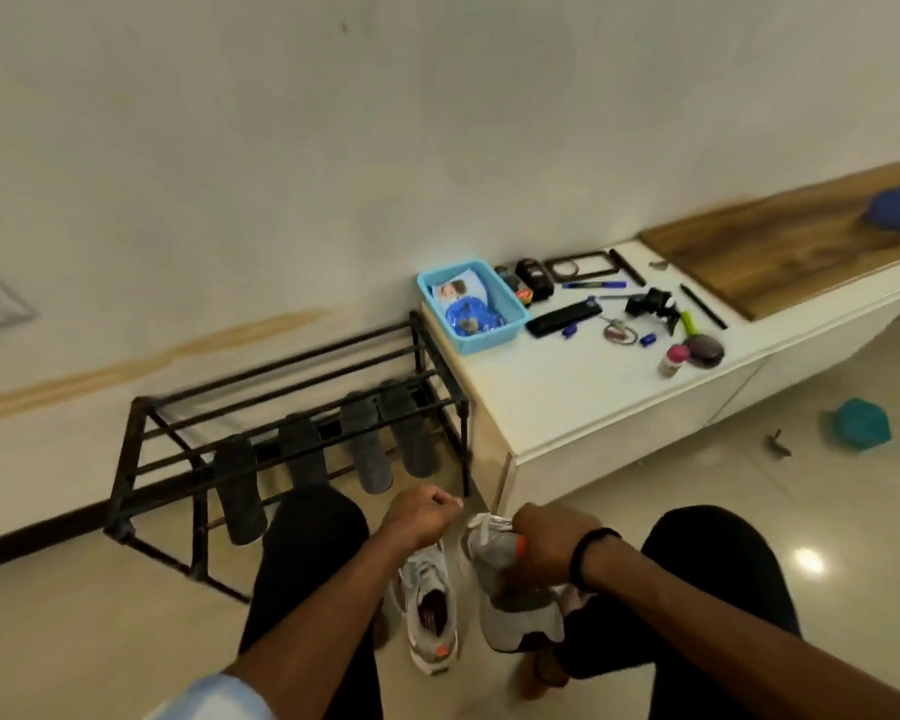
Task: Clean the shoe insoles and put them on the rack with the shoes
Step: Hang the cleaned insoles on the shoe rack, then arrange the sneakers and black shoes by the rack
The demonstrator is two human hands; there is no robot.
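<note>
Looking down from the head camera, four dark insoles (302, 449) already hung on the black rack (188, 407) at far left. The right hand (552, 543) grasped the lifted grey shoe (515, 610); the left hand (422, 517) was clenched, perhaps on a lace, though I cannot tell. The other shoe (430, 610) sat on the floor between the knees. Keeping the lifted shoe level and seating it squarely across two rack bars would likely serve best.

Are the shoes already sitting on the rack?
No. Both grey shoes are on the floor by the person's hands; the black rack holds only four dark insoles.
</note>
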